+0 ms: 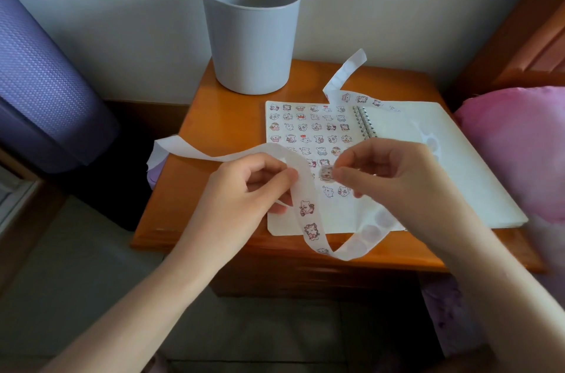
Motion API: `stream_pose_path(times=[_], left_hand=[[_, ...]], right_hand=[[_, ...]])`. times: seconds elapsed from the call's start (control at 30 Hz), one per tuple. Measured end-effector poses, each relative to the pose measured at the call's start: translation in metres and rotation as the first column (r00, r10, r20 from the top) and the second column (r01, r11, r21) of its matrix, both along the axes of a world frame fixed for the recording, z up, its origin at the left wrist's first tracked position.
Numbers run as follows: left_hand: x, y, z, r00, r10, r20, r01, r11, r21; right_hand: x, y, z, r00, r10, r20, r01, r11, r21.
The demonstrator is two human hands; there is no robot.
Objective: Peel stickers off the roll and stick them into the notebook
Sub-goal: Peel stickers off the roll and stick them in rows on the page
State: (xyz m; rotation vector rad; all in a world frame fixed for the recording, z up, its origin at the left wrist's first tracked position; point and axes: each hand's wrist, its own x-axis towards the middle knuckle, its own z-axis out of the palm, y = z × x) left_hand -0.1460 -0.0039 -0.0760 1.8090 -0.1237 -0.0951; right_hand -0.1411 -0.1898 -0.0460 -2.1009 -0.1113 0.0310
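left notebook page is mostly filled, a peeled sticker is pinched by right hand, strip is pinched by left hand, more stickers left.

We're in a bedroom at home: a small wooden nightstand sits against a plain wall, right beside a wooden headboard and pink bedding. A grey bin stands at the nightstand's back corner.

Two hands, one sticker strip, one peeled sticker, one notebook, one grey bin, one wooden table.
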Motion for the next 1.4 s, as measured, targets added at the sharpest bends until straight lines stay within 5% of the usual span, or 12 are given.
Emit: stream_pose_path(times=[0.3,1.4], left_hand=[[0.0,0.002,-0.004,1.0,-0.003,-0.004,0.003,0.997,0.071],[-0.002,0.001,-0.002,1.0,-0.012,0.025,0.009,0.99,0.141]], right_hand=[[0.013,-0.026,0.0,0.977,-0.177,-0.12,0.157,0.975,-0.157],[0.008,-0.021,-0.011,0.989,-0.148,-0.014,0.127,0.889,-0.439]])
